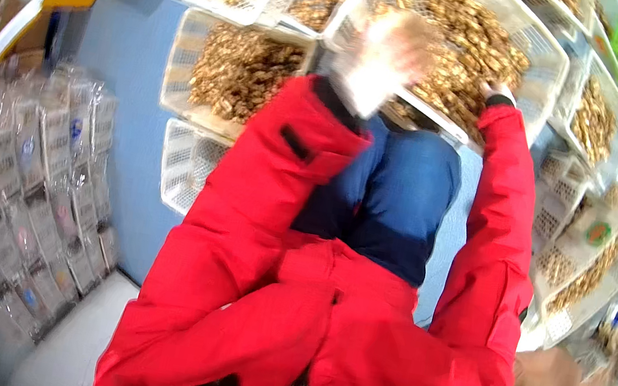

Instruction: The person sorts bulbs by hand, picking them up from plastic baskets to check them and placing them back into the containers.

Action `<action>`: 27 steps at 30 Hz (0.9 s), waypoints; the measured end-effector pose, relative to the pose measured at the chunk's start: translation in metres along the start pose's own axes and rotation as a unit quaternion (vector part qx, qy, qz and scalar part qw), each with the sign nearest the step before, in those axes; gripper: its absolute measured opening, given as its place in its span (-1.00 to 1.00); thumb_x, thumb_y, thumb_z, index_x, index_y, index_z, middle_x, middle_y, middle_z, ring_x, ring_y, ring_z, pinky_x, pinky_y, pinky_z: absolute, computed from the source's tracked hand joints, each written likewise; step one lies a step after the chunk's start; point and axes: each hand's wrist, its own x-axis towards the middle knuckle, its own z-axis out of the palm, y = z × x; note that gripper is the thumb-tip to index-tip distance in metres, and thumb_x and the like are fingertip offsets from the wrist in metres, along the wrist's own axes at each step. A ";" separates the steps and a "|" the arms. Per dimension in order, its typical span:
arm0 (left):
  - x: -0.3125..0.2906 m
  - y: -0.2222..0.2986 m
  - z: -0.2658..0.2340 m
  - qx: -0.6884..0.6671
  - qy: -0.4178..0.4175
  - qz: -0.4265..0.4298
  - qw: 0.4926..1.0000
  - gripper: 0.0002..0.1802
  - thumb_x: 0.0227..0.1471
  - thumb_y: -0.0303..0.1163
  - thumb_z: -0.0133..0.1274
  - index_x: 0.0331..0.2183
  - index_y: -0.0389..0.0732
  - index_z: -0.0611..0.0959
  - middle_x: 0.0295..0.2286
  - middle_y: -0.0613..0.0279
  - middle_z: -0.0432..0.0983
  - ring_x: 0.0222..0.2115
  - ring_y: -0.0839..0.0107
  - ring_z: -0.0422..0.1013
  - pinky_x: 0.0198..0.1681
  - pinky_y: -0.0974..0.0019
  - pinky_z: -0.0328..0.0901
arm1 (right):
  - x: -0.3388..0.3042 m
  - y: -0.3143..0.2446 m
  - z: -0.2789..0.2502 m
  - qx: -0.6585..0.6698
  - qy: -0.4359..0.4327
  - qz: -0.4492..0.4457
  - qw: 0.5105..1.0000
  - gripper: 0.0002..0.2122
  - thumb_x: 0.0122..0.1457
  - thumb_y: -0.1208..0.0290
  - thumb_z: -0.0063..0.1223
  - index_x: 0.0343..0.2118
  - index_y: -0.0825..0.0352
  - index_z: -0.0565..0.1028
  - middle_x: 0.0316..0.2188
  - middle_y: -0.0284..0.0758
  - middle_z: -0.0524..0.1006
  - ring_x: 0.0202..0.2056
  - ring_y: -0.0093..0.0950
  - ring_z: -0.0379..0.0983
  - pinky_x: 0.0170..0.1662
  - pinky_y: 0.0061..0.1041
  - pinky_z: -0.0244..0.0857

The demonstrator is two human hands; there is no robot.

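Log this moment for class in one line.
left hand: blurred, over white basket | right hand: at its golden pieces | grips: unclear

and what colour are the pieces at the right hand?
Golden brown; the pieces by the right hand show best in the head view.

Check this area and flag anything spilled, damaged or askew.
I see nothing plainly spilled or damaged. The white baskets at lower right look askew, overlapping at angles, though the fisheye bends edges.

blue floor on both sides
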 end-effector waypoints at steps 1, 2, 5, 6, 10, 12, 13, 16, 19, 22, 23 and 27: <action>0.005 -0.014 -0.012 -0.021 0.070 -0.092 0.993 -0.59 -0.03 -0.20 -0.10 -0.18 -0.28 0.39 -0.28 0.06 0.40 -0.28 0.24 0.35 -0.19 0.21 0.27 | -0.006 -0.033 0.021 -0.010 -0.017 0.059 0.998 -0.57 -0.04 0.08 -0.10 -0.21 0.33 0.41 -0.27 -0.12 0.44 -0.18 -0.27 0.35 -0.09 -0.43 0.17; 0.022 -0.051 0.010 0.078 0.029 -0.130 0.988 -0.66 -0.03 -0.22 -0.10 -0.26 -0.27 0.44 -0.32 0.05 0.42 -0.31 0.25 0.37 -0.24 0.22 0.30 | 0.017 0.040 0.005 0.021 0.047 0.030 0.998 -0.57 -0.07 0.09 -0.06 -0.20 0.33 0.41 -0.26 -0.14 0.44 -0.19 -0.29 0.36 -0.10 -0.46 0.17; 0.001 -0.044 -0.067 0.176 0.211 -0.199 0.941 -0.72 -0.08 -0.22 -0.03 -0.36 -0.23 0.49 -0.42 0.14 0.46 -0.42 0.33 0.41 -0.36 0.27 0.35 | -0.020 -0.055 0.035 0.056 0.030 -0.016 0.998 -0.68 -0.10 0.14 0.03 -0.31 0.22 0.50 -0.42 -0.25 0.51 -0.35 -0.42 0.43 -0.26 -0.48 0.27; -0.003 -0.043 -0.070 0.135 0.225 -0.159 0.952 -0.72 -0.09 -0.22 -0.02 -0.37 -0.22 0.49 -0.43 0.15 0.47 -0.43 0.35 0.41 -0.37 0.28 0.35 | -0.037 -0.067 0.025 0.089 0.029 -0.002 0.996 -0.68 -0.10 0.16 0.03 -0.32 0.26 0.49 -0.42 -0.25 0.51 -0.35 -0.43 0.43 -0.25 -0.49 0.26; 0.006 -0.038 -0.045 0.118 0.207 -0.147 0.960 -0.75 -0.11 -0.23 0.01 -0.40 -0.21 0.51 -0.45 0.14 0.47 -0.46 0.34 0.42 -0.39 0.27 0.37 | -0.042 -0.008 0.002 0.667 -0.088 -0.008 0.739 -0.70 0.01 0.22 -0.01 -0.21 0.23 0.36 -0.29 -0.41 0.45 -0.28 -0.46 0.40 -0.19 -0.43 0.31; 0.005 -0.039 -0.043 0.132 0.230 -0.180 0.947 -0.75 -0.12 -0.25 0.02 -0.42 -0.24 0.51 -0.47 0.11 0.47 -0.49 0.31 0.42 -0.40 0.28 0.37 | -0.078 -0.057 -0.018 0.772 -0.121 0.009 0.624 -0.68 -0.02 0.25 0.04 -0.21 0.27 0.35 -0.30 -0.38 0.44 -0.27 -0.49 0.39 -0.21 -0.52 0.32; 0.005 -0.040 -0.041 0.128 0.224 -0.159 0.953 -0.75 -0.12 -0.27 0.00 -0.42 -0.27 0.51 -0.48 0.10 0.47 -0.51 0.30 0.43 -0.40 0.29 0.37 | -0.102 -0.078 -0.034 0.805 -0.108 -0.009 0.584 -0.67 -0.02 0.25 0.05 -0.22 0.28 0.34 -0.32 -0.39 0.44 -0.27 -0.52 0.38 -0.23 -0.54 0.31; 0.013 -0.036 -0.040 0.124 0.184 -0.158 0.962 -0.71 -0.05 -0.28 -0.08 -0.32 -0.30 0.45 -0.37 0.06 0.43 -0.38 0.27 0.38 -0.27 0.26 0.32 | -0.089 -0.064 -0.046 0.758 -0.117 -0.166 0.620 -0.69 -0.05 0.30 0.08 -0.23 0.25 0.34 -0.31 -0.38 0.43 -0.31 -0.50 0.38 -0.20 -0.46 0.31; 0.006 -0.017 -0.047 0.136 0.194 -0.147 0.960 -0.67 0.01 -0.29 -0.16 -0.22 -0.33 0.40 -0.26 0.01 0.38 -0.25 0.23 0.33 -0.14 0.24 0.26 | -0.134 -0.145 -0.066 0.778 -0.062 -0.198 0.593 -0.68 -0.02 0.46 0.02 -0.15 0.31 0.31 -0.31 -0.33 0.43 -0.32 -0.47 0.38 -0.19 -0.42 0.30; 0.010 -0.029 -0.046 0.111 0.189 -0.158 0.963 -0.70 -0.01 -0.29 -0.12 -0.26 -0.29 0.44 -0.30 0.03 0.41 -0.27 0.24 0.35 -0.16 0.18 0.28 | -0.137 -0.131 -0.077 0.795 -0.138 -0.259 0.531 -0.67 0.01 0.46 -0.02 -0.12 0.31 0.29 -0.20 -0.27 0.38 -0.17 -0.40 0.34 -0.12 -0.41 0.26; 0.012 -0.031 -0.040 0.112 0.187 -0.162 0.962 -0.71 -0.02 -0.29 -0.11 -0.27 -0.29 0.45 -0.31 0.04 0.41 -0.28 0.25 0.36 -0.17 0.18 0.28 | -0.136 -0.124 -0.079 0.795 -0.188 -0.321 0.480 -0.63 0.01 0.43 -0.02 -0.08 0.31 0.25 -0.15 -0.25 0.35 -0.09 -0.36 0.28 -0.09 -0.40 0.23; 0.009 -0.033 -0.043 0.134 0.179 -0.156 0.962 -0.72 -0.03 -0.29 -0.08 -0.29 -0.28 0.47 -0.34 0.07 0.42 -0.30 0.26 0.37 -0.20 0.22 0.31 | -0.157 -0.138 -0.078 0.798 -0.096 -0.275 0.528 -0.54 0.02 0.42 -0.03 -0.01 0.34 0.13 -0.15 -0.18 0.34 -0.12 -0.31 0.30 -0.06 -0.34 0.21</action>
